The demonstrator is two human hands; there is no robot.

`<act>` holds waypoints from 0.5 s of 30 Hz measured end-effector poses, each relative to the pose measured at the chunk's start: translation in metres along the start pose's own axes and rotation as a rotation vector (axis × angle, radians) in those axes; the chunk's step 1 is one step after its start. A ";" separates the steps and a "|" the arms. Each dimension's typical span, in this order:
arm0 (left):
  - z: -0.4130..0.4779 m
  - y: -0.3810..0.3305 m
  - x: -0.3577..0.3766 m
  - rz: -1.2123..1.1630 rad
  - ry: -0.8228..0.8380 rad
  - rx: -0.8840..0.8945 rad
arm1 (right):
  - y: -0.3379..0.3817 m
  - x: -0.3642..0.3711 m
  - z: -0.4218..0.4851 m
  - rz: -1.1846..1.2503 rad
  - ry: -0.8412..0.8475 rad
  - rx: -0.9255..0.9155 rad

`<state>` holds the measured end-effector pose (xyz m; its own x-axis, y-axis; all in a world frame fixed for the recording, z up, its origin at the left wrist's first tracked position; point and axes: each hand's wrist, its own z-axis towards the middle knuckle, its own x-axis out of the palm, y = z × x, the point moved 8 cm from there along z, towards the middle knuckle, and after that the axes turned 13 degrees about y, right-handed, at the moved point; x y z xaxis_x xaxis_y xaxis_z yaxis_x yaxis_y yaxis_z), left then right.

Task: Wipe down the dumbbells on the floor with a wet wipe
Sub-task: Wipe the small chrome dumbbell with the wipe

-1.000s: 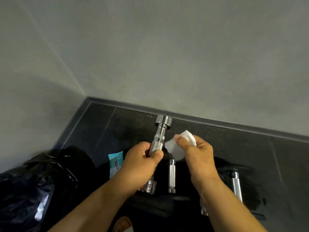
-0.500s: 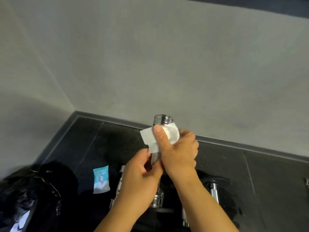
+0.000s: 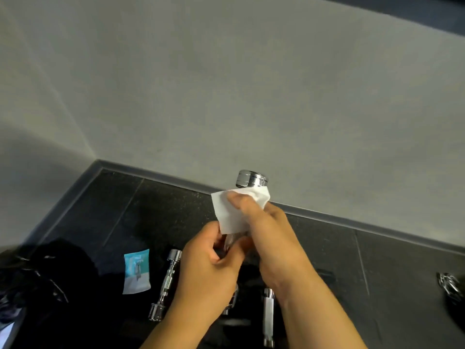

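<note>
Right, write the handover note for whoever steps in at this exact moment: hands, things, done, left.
Left hand: grips the held dumbbell by its lower shaft, raised above the floor.
Right hand: wraps the white wipe round the shaft just under the top head.
On the floor: left dumbbell, right dumbbell, wipe packet beside the left dumbbell.
Done: the held dumbbell is mid-wipe.
Left: finish it, set it down, wipe the others. Whether any is already clean cannot be told.
</note>
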<state>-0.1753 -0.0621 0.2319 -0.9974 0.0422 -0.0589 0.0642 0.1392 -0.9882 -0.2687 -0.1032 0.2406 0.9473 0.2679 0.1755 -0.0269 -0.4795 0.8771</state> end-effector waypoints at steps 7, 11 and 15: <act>0.004 0.000 -0.001 -0.105 0.026 0.017 | 0.006 -0.010 0.005 0.067 0.117 -0.072; 0.004 0.000 -0.001 -0.097 -0.017 0.012 | 0.022 -0.011 0.001 -0.027 0.009 -0.138; 0.003 -0.004 -0.004 -0.084 -0.089 0.023 | 0.017 0.002 0.006 0.020 -0.005 -0.062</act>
<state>-0.1716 -0.0662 0.2362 -0.9983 -0.0568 0.0134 -0.0199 0.1158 -0.9931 -0.2656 -0.1159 0.2528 0.9481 0.2542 0.1911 -0.0655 -0.4320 0.8995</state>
